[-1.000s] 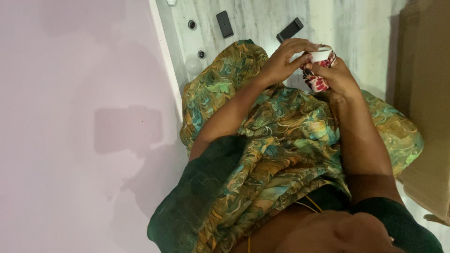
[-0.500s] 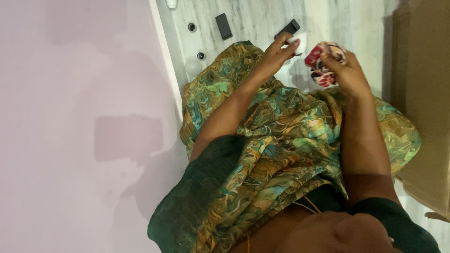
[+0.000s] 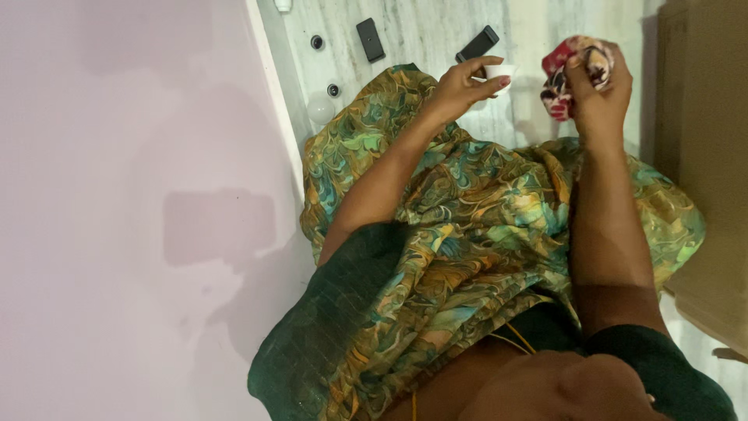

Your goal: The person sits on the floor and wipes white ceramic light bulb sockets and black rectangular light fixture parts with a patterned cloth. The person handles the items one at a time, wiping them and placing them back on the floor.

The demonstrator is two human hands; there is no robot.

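Note:
My left hand (image 3: 461, 84) pinches a small white cup-shaped part (image 3: 499, 73) between thumb and fingers, held above the pale marbled floor. My right hand (image 3: 598, 93) is raised further right and grips a crumpled red, white and dark patterned cloth (image 3: 562, 72). The two hands are apart, with a gap of floor between them. Both forearms reach out over my lap, which is covered in green and gold swirled fabric (image 3: 483, 218).
On the floor ahead lie two flat black rectangular devices (image 3: 371, 39) (image 3: 478, 44), two small round dark parts (image 3: 317, 41) (image 3: 333, 90) and a white bulb-like object (image 3: 320, 109). A pink wall (image 3: 125, 210) runs along the left. A brown cardboard box (image 3: 705, 156) stands at the right.
The hands were together, the cloth around the white part. They have separated: the left keeps the white part, the right has carried the cloth up and to the right.

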